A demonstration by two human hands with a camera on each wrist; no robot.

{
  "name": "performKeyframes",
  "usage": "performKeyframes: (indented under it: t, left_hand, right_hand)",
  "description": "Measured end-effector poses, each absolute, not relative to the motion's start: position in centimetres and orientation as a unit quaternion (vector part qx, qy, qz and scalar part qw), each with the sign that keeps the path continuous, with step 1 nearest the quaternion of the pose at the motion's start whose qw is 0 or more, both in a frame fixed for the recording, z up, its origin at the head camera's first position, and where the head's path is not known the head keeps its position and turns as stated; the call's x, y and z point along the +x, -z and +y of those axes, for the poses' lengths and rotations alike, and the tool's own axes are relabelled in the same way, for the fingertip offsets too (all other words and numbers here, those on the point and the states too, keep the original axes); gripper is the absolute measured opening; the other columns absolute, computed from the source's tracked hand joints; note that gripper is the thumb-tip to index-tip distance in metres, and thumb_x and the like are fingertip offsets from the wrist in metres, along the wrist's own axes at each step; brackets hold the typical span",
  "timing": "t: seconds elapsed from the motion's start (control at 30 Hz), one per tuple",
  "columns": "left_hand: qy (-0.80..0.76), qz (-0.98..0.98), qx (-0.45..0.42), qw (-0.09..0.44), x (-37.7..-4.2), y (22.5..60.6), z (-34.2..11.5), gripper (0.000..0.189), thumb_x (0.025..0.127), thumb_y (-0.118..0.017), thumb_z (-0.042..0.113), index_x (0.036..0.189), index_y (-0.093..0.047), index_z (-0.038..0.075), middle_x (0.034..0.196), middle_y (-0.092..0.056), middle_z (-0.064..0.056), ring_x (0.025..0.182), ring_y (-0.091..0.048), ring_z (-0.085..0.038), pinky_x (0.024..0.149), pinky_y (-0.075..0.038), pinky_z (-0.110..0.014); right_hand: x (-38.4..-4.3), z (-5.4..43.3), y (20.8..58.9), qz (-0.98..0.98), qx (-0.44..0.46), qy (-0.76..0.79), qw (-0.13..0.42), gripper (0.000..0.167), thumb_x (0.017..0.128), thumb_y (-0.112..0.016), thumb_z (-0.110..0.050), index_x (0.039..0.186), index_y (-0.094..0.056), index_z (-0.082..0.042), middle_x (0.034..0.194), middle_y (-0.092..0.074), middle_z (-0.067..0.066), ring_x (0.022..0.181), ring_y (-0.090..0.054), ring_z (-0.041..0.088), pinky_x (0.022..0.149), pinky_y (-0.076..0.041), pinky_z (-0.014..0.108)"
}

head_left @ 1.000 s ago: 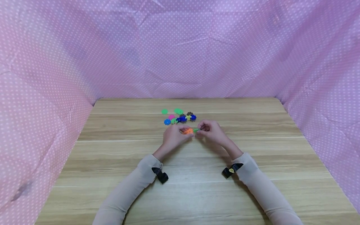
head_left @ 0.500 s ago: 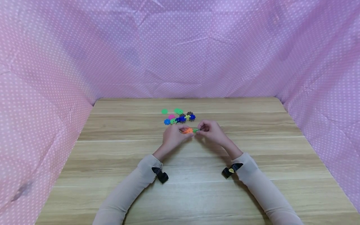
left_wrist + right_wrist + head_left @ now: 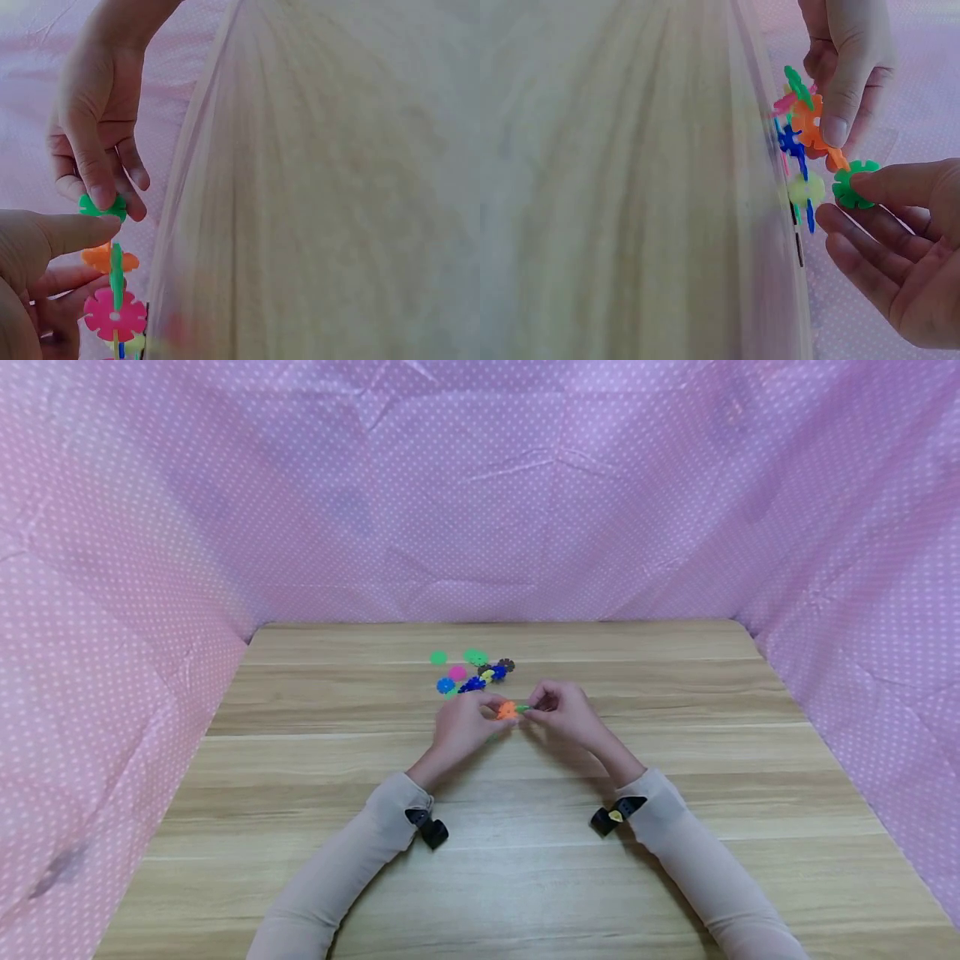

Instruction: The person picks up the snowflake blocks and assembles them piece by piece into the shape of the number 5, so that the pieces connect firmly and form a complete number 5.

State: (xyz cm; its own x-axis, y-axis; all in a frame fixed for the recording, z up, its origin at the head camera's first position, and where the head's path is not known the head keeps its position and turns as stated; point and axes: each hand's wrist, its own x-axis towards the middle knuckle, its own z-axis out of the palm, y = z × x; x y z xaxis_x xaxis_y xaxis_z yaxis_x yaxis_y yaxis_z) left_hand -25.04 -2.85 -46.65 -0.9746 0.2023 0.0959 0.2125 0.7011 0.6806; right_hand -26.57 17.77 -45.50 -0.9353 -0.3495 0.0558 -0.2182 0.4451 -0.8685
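Observation:
My left hand (image 3: 459,727) pinches orange snowflake discs (image 3: 808,124), toothed plastic pieces that slot together. A green disc (image 3: 116,274) stands edge-on beside the orange, with a pink disc (image 3: 115,315) just below it in the left wrist view. Dark blue (image 3: 475,684) and yellow (image 3: 487,676) discs form a row that runs back past the left fingers. My right hand (image 3: 567,714) holds another green disc (image 3: 855,184) between thumb and fingers, right at the edge of an orange disc. The left hand hides part of the row.
Loose discs lie at the back of the wooden table (image 3: 480,860): green (image 3: 438,657), a second green (image 3: 476,657), pink (image 3: 457,673), light blue (image 3: 446,686) and brown (image 3: 507,665). A pink dotted cloth (image 3: 480,510) hangs behind and at both sides.
The dark blue and yellow row has swung left and toward me, and the orange disc has turned. The right hand's green disc looks narrower. Both hands stay almost in place.

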Motion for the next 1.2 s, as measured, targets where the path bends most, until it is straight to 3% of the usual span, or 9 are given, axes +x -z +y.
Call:
performKeyframes:
  t: [0.17,0.27,0.4,0.53,0.77,1.03,1.2]
  left_hand:
    - [0.359,-0.923,-0.134,0.027,-25.1,46.5,-2.8,0.034,0.079,-0.088,0.037,0.107,-0.080,0.020,0.096,-0.080,0.003,0.093,-0.067,-0.015,0.085,-0.043,-0.035]
    - [0.388,-0.910,-0.143,0.010,-25.2,46.5,-2.9,0.034,0.080,-0.089,0.031,0.109,-0.079,0.015,0.094,-0.079,0.000,0.089,-0.068,-0.014,0.092,-0.047,-0.034]
    - [0.439,-0.885,-0.152,-0.026,-25.3,46.3,-3.1,0.035,0.082,-0.087,0.019,0.113,-0.077,0.007,0.099,-0.079,-0.005,0.083,-0.072,-0.013,0.075,-0.061,-0.026]
    - [0.471,-0.866,-0.164,-0.040,-25.3,45.7,-3.1,0.033,0.083,-0.085,0.012,0.113,-0.076,0.002,0.100,-0.078,-0.010,0.082,-0.072,-0.014,0.071,-0.061,-0.021]
    - [0.489,-0.852,-0.188,-0.019,-25.1,44.7,-3.0,0.034,0.082,-0.085,0.008,0.112,-0.076,-0.002,0.099,-0.078,-0.014,0.079,-0.073,-0.016,0.070,-0.061,-0.021]
    - [0.485,-0.854,-0.187,-0.023,-24.9,44.7,-2.8,0.032,0.081,-0.085,0.006,0.110,-0.076,-0.003,0.093,-0.078,-0.014,0.076,-0.072,-0.016,0.068,-0.060,-0.021]
    - [0.476,-0.857,-0.197,-0.022,-24.8,44.8,-2.8,0.030,0.081,-0.084,0.003,0.109,-0.076,-0.003,0.099,-0.078,-0.014,0.078,-0.072,-0.016,0.068,-0.060,-0.021]
  right_hand:
    - [-26.5,17.9,45.3,0.844,-0.171,0.505,0.061,0.009,0.085,-0.077,0.004,0.088,-0.069,0.003,0.090,-0.072,0.019,0.078,-0.065,0.016,0.071,-0.058,0.019]
    - [-26.5,18.0,45.3,0.838,-0.174,0.513,0.063,0.009,0.085,-0.077,0.004,0.088,-0.070,0.004,0.089,-0.072,0.020,0.077,-0.065,0.016,0.070,-0.057,0.018]
    - [-26.4,18.0,45.1,0.836,-0.174,0.516,0.060,0.008,0.084,-0.078,0.005,0.088,-0.071,0.003,0.088,-0.073,0.020,0.076,-0.066,0.014,0.070,-0.058,0.018]
    - [-26.3,18.0,44.6,0.836,-0.184,0.515,0.050,0.007,0.084,-0.077,0.007,0.087,-0.072,0.003,0.087,-0.074,0.018,0.073,-0.066,0.009,0.069,-0.059,0.019]
    - [-26.1,18.2,43.4,0.828,-0.212,0.519,0.019,0.006,0.083,-0.078,0.007,0.083,-0.073,0.004,0.084,-0.074,0.018,0.072,-0.066,0.007,0.065,-0.058,0.018]
    - [-26.2,18.4,43.5,0.822,-0.214,0.526,0.035,0.006,0.082,-0.079,0.007,0.083,-0.073,0.007,0.082,-0.073,0.023,0.067,-0.063,0.006,0.062,-0.054,0.015]
    - [-26.0,18.2,43.7,0.824,-0.221,0.520,0.042,0.007,0.081,-0.079,0.009,0.081,-0.073,0.006,0.082,-0.073,0.022,0.066,-0.062,0.006,0.061,-0.054,0.015]
